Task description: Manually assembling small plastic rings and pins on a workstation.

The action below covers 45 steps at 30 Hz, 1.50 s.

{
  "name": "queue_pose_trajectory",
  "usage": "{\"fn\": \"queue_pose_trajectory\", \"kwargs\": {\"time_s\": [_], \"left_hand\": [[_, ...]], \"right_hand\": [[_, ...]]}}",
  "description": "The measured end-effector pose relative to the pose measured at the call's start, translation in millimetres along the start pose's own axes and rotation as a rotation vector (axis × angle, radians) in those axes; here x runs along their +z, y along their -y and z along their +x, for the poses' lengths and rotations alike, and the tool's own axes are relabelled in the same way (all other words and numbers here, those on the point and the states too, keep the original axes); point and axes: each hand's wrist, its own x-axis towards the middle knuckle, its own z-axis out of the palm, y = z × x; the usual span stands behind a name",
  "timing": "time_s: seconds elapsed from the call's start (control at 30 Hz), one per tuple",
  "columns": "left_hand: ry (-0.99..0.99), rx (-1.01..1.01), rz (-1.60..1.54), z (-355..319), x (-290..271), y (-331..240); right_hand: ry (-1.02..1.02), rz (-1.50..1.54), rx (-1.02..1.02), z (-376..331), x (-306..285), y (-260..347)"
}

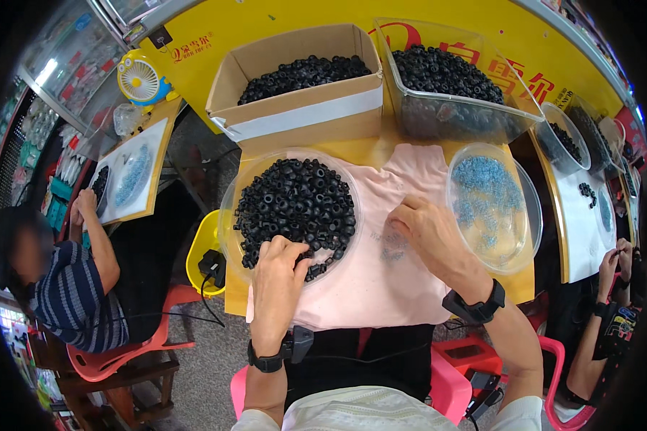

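Observation:
Small black plastic cap-like pieces (295, 201) fill a round clear tray (227, 228) on the pink cloth. At the tray's near edge is my left hand (277, 280), its fingers curled in among the black pieces with thumb and forefinger close together. What lies between them is hidden. My right hand (431, 233) hovers over the pink cloth (381, 287), thumb and fingertips pinched; anything in the pinch is too small to name. To its right, another round clear tray (482, 264) contains tiny clear-blue pieces (489, 183).
Behind the trays stand a cardboard box (302, 115) and a clear bin (453, 118), both holding more black pieces. A yellow bucket (207, 248) with a black plug is left of the table. People work at side tables (158, 147) left and right.

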Motion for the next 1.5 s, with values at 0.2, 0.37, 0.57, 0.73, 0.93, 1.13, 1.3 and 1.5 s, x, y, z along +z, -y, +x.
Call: {"fn": "queue_pose_trajectory", "kwargs": {"time_s": [0.2, 0.37, 0.57, 0.73, 0.93, 1.13, 1.3, 1.5], "left_hand": [[-0.026, -0.043, -0.121, 3.9, -0.3, -11.0], [-0.02, -0.014, -0.116, 9.3, 15.8, -8.2], [-0.019, -0.013, -0.085, 8.3, 14.5, -4.7], [-0.216, 0.099, -0.065, 2.9, 4.0, -33.6], [0.105, 0.089, -0.71, -18.2, 25.3, -70.3], [0.155, -0.049, -0.969, -30.3, 43.4, -66.8], [0.202, -0.186, -1.201, -34.0, 51.5, -64.8], [0.271, -0.289, -1.357, -39.5, 61.0, -61.5]], "right_hand": [[-0.03, -0.002, 0.029, -4.9, 0.9, -0.2], [-0.039, 0.086, 0.067, -9.3, -3.8, 0.0], [-0.018, 0.32, 0.169, -20.1, -17.0, 4.8], [0.071, 0.553, 0.305, -40.6, -28.1, 20.6], [0.168, 0.875, 0.475, -58.5, -18.9, 25.6], [0.168, 0.808, 0.362, -67.7, -21.6, 28.9], [0.124, 0.987, 0.411, -74.9, -12.9, 25.6], [0.091, 1.02, 0.428, -84.7, -2.7, 20.9]]}}
